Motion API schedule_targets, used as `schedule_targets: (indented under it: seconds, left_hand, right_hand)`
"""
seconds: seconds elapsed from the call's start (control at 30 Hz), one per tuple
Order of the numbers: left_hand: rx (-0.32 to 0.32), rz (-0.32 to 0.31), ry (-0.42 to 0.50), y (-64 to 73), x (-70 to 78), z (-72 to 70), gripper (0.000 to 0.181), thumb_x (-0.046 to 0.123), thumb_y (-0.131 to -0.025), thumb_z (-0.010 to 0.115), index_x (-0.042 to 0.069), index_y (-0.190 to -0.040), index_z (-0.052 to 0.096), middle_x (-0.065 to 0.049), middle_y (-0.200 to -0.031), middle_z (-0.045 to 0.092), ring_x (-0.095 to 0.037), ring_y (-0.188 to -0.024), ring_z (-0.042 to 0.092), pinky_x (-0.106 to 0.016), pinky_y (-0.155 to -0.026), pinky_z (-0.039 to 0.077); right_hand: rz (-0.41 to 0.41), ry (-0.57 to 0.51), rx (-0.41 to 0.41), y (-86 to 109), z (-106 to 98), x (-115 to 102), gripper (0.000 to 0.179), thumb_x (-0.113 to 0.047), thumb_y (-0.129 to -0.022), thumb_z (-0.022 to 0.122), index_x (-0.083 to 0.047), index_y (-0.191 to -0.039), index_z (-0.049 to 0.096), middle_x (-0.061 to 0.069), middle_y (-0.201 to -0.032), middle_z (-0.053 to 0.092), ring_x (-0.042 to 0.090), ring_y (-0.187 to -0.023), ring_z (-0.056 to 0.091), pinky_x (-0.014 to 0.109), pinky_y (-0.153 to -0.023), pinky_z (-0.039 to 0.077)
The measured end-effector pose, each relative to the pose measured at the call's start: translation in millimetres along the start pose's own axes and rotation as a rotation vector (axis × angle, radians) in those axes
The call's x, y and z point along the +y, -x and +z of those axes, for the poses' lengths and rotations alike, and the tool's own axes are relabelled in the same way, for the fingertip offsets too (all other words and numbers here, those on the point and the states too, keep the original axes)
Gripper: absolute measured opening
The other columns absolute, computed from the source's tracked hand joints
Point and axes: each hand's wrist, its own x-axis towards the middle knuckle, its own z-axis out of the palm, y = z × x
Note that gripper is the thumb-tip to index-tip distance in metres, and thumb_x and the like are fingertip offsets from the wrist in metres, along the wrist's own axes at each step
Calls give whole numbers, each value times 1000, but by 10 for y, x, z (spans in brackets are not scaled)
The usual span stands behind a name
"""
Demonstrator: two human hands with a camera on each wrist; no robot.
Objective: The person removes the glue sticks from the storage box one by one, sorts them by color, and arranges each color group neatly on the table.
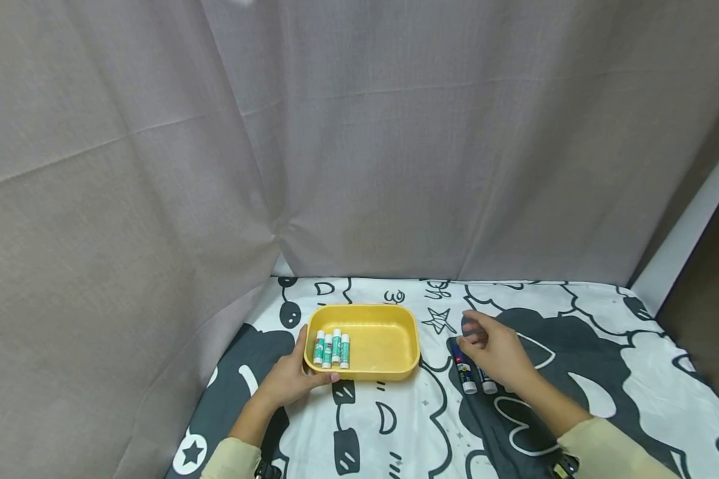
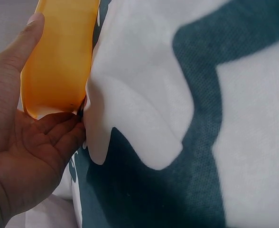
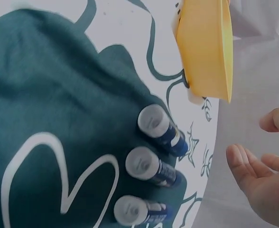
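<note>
My left hand grips the left end of a yellow tray, thumb at the near rim and fingers along the side; the left wrist view shows fingertips at the tray's underside. Several small green-and-white glue sticks lie side by side in the tray's left part. Over on the right, my right hand hovers with thumb and fingers apart, nothing between them. Below it, three dark blue glue sticks with white ends lie in a row on the cloth; in the head view the hand partly covers them.
A black-and-white patterned cloth covers the table. Grey fabric hangs behind and along the left side. A dark brown panel stands at the right edge.
</note>
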Motion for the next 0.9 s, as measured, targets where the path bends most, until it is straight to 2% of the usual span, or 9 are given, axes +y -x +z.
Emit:
schedule_targets:
  seconds: [0.3,0.53,0.73,0.9]
  left_hand:
    - [-2,-12,7,7,-1,10,145,76,-76,91,21,-180,5,-30,-156,62,-37,-126,70,-65,-110,54]
    - [-1,-3,10,6,12,2,145,75,-76,91,20,-180,6,-30,-155,62,-36,-126,70,-64,-110,54]
    - [-3,-4,7,1,5,3,146,76,-76,91,20,-180,6,-30,-155,63,-36,-124,71,-64,-109,54]
    - [0,0,8,1,7,-2,145,75,-76,91,19,-180,7,-31,-153,63,-36,-123,71,-64,-109,54]
  right_hand:
    - [49,-23,-47,-72,123,-181,60,-16,-101,80,-1,-155,58,19,-128,78,27,-103,78,34,-81,66]
    - [4,-87,-56,-120,225,-255,54,-14,-101,80,-2,-150,62,16,-124,79,26,-103,78,34,-84,66]
    - [26,-114,-89,-164,335,-367,55,-15,-102,78,-3,-152,61,16,-127,79,26,-107,78,37,-87,67]
    - [31,-170,-125,-168,430,-469,54,-12,-102,78,-3,-153,61,15,-128,78,26,-108,77,32,-86,66]
